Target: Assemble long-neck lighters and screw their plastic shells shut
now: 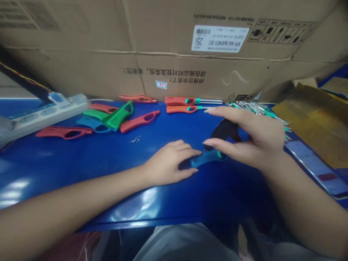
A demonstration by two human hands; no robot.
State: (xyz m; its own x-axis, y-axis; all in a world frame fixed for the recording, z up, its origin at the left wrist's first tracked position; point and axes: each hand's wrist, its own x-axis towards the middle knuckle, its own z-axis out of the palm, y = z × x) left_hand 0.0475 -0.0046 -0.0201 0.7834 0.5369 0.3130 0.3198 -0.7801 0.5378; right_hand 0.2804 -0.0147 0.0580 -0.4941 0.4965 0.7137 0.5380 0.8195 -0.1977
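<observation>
My left hand (170, 162) rests on the blue table (81, 170), fingers curled onto the end of a blue lighter shell (208, 158) lying flat. My right hand (250, 136) hovers just over the same shell. Its thumb and forefinger pinch something small and thin at the shell's top edge, while a dark tool (225, 128) sits under the palm. The other fingers stretch out to the left.
Several red, green and blue lighter shells (114, 117) lie at the back left. Two assembled red lighters (190, 103) lie by the cardboard box (174, 47). A power strip (46, 112) is far left, metal parts (252, 108) back right, a phone (318, 168) at right.
</observation>
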